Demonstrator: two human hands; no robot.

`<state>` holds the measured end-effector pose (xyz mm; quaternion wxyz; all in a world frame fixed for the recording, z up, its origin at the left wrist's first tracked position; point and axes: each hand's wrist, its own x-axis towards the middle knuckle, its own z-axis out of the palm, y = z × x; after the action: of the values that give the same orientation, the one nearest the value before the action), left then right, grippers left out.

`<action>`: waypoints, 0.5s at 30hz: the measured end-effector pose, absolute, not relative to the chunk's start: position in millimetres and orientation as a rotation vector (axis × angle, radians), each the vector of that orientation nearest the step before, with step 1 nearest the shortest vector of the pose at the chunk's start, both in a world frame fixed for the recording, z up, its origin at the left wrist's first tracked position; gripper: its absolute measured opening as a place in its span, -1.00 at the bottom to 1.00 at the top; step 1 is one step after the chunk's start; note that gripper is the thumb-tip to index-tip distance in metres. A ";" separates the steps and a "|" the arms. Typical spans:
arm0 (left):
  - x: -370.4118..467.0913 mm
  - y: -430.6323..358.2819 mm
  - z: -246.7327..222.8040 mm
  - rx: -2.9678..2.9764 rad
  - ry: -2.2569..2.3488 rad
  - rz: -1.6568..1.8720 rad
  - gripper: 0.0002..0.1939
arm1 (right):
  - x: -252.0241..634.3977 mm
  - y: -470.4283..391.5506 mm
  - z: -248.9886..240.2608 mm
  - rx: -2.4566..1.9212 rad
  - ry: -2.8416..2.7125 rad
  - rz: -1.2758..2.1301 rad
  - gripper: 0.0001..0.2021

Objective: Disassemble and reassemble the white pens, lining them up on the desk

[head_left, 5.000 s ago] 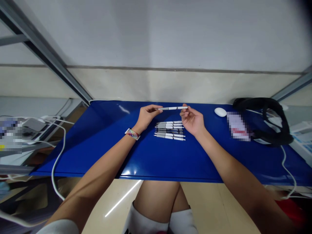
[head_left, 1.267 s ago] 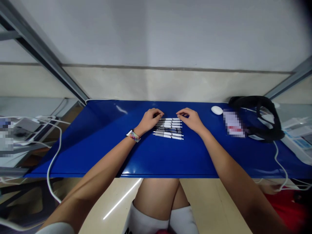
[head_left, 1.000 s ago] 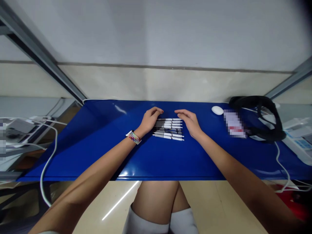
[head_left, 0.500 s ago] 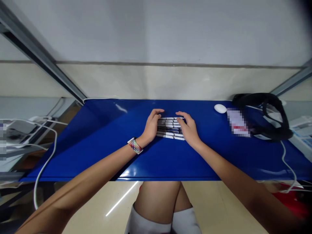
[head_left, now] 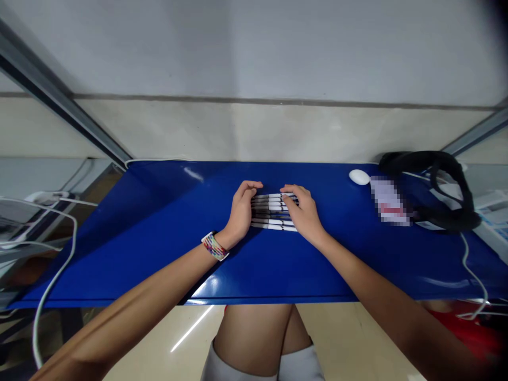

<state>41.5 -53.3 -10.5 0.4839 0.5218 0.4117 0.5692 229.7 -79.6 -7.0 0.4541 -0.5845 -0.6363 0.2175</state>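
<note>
Several white pens with dark bands lie side by side on the blue table, crosswise between my hands. A small gap shows between the front pens and the rest. My left hand, with a woven bracelet at its wrist, cups the left ends of the pens, its fingers curved over past the back pen. At the right ends is my right hand, palm turned inward, thumb and fingers bent over the pens. Both hands press in from the sides, and the pen ends are hidden behind them.
To the right lie a white computer mouse, a blurred-out packet and a black headset-like strap. A white cable hangs over the right front edge, another at the left. A wall stands behind.
The view has shifted slightly. My hands and the pens sit a little lower and farther left in the picture. My right thumb has moved slightly along the pens.
</note>
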 end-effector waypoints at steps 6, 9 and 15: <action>40.9 -53.3 -10.5 1.260 1.008 1.389 -0.79 | 230.1 -80.1 -5.3 -1.455 -1.595 0.543 -0.77; 41.0 -55.0 -8.5 1.287 1.018 1.381 -0.81 | 230.7 -81.0 -5.8 -1.455 -1.607 0.552 -0.76; 40.3 -56.4 -4.5 1.334 1.081 1.368 -0.83 | 237.5 -82.6 -0.2 -1.446 -1.625 0.495 -0.78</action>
<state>40.3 -56.4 -4.5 0.4557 0.5408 0.4382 0.5549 237.5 -82.6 -0.2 0.4400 -0.5821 -0.6542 0.1991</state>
